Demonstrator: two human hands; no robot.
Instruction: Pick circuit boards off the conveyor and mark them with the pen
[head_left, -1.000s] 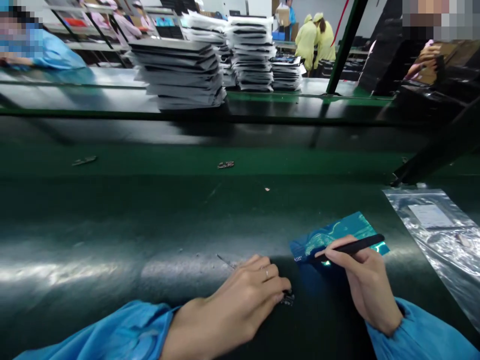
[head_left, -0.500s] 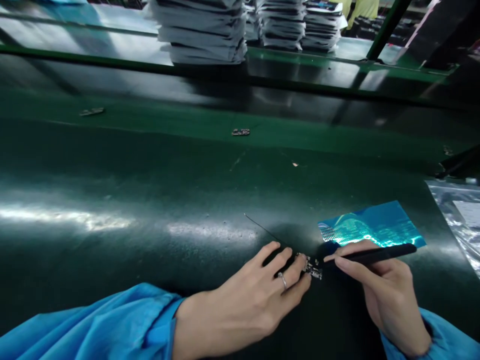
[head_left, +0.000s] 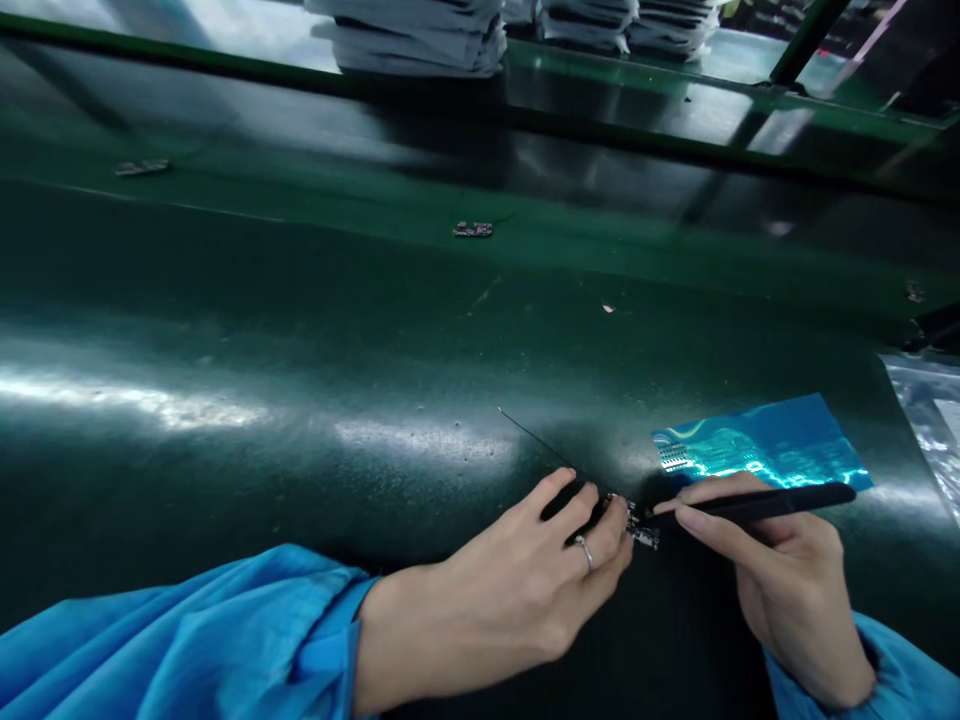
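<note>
At far left: a small bare board, lying on the green strip beyond the dark work surface. At top edge: a pale layered stack, partly cut off. Below it: a middle board, on the same strip. Next, left hand, with ring: half curled, fingertips down over the left end of a circuit board. With thumb hidden, cannot tell if pinching or only pressing. Thin wire slanting up-left from near those fingers. Circuit board on work surface, between both hands, nearer than a glossy blue sheet. Then right hand: closed in a pinch around a black tool. Tip at circuit board; cannot tell if touching. At right edge: clear bag.
</note>
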